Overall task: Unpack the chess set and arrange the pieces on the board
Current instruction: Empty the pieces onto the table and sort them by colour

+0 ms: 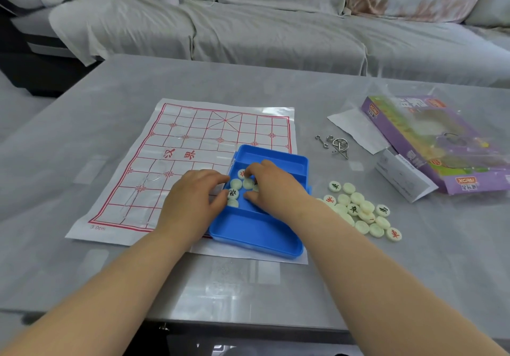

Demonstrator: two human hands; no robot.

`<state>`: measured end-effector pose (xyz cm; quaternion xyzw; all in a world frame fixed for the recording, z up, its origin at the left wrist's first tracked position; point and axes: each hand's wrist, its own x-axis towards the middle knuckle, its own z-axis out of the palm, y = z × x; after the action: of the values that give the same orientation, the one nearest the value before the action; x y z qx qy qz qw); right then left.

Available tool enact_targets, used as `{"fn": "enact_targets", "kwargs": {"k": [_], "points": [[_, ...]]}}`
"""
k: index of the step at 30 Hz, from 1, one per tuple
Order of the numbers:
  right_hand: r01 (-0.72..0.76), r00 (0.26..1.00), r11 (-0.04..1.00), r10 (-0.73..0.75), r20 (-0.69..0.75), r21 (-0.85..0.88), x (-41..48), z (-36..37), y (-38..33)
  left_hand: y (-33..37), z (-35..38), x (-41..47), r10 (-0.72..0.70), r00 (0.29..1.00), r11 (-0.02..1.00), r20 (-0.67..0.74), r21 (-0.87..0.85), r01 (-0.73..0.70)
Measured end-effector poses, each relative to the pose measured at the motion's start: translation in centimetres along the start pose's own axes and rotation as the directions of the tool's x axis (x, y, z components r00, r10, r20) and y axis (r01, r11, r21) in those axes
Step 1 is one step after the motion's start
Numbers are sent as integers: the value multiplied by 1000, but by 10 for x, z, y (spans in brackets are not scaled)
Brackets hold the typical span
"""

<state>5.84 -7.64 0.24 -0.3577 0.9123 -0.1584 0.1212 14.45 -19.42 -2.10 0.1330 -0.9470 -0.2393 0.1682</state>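
Reaching into the blue box [276, 159] on the near right corner of the board [193, 134], the right hand [273, 187] curls round loose discs [236, 183]; the left hand [193, 198] sits at the box wall, grip unclear. The discs look light, hard and slick, probably best pinched by their rims

Landmark: blue tray [256, 234]. Mid compartment is crowded: left hand [190, 201] & right hand [273, 187] both reach in, loose pieces [236, 183] betw. the fingers, so little room there. Near & far compartments are open from above. Left of tray: paper board [193, 134] lies flat, wide pass over it. Just right of tray: pile of pieces [358, 209] blocks a low sweep. Further right & back: wire puzzle [338, 145], leaflet [356, 129], purple box [430, 140]. Table [82, 259] nearer than tray: forearms cross it, w/ room betw. them.
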Motion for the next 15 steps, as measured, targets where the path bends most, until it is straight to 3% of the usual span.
{"fn": "enact_targets", "kwargs": {"k": [15], "points": [[-45,999,998,45,13,40,-6,-4,-4,2,-2,0,-2,1000,1000,23,22,2]]}}
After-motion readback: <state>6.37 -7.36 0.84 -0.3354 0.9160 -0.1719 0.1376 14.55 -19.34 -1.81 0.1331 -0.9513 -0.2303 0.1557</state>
